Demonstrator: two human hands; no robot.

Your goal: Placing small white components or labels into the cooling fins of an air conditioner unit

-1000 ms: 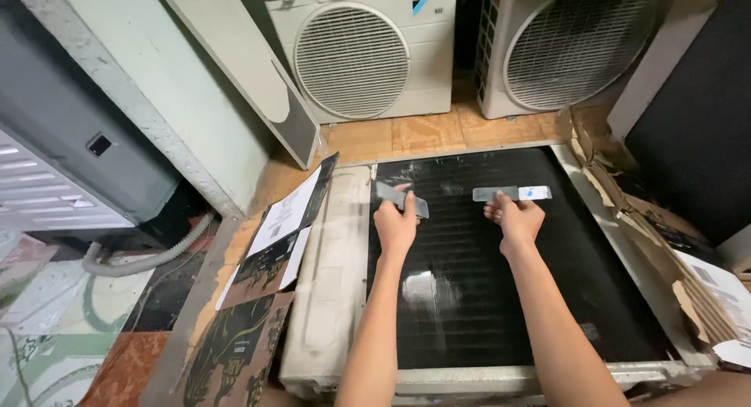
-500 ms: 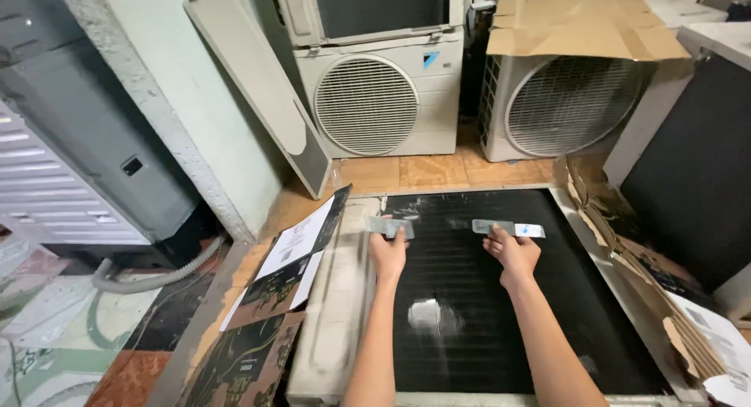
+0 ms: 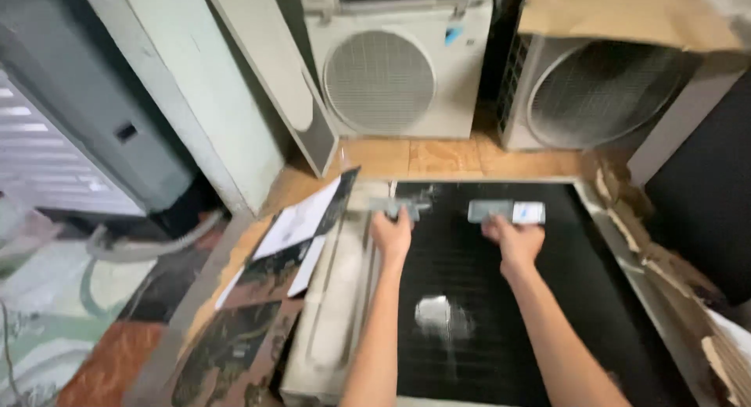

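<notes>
A large flat unit with a black finned face [image 3: 501, 313] and pale frame lies on the floor in front of me. My left hand [image 3: 393, 233] grips a small grey flat piece [image 3: 400, 208] near the face's far left corner. To its right, my right hand [image 3: 512, 236] holds a longer grey strip with a white-blue label [image 3: 507, 211] against the black surface. Both arms reach forward from the bottom of the view. A pale smudge [image 3: 440, 316] sits on the fins between my forearms.
Two white outdoor fan units [image 3: 391, 70] [image 3: 594, 94] stand against the back, the right one topped with cardboard [image 3: 626, 16]. A leaning white panel [image 3: 274, 70], papers [image 3: 301, 219], a grey cabinet [image 3: 102, 117] and a hose [image 3: 149, 239] lie left. Torn cardboard [image 3: 665, 258] lines the right.
The view has tilted upward and blurred, showing more of the fan units. Both hands stay on their grey pieces at the far edge of the black face.
</notes>
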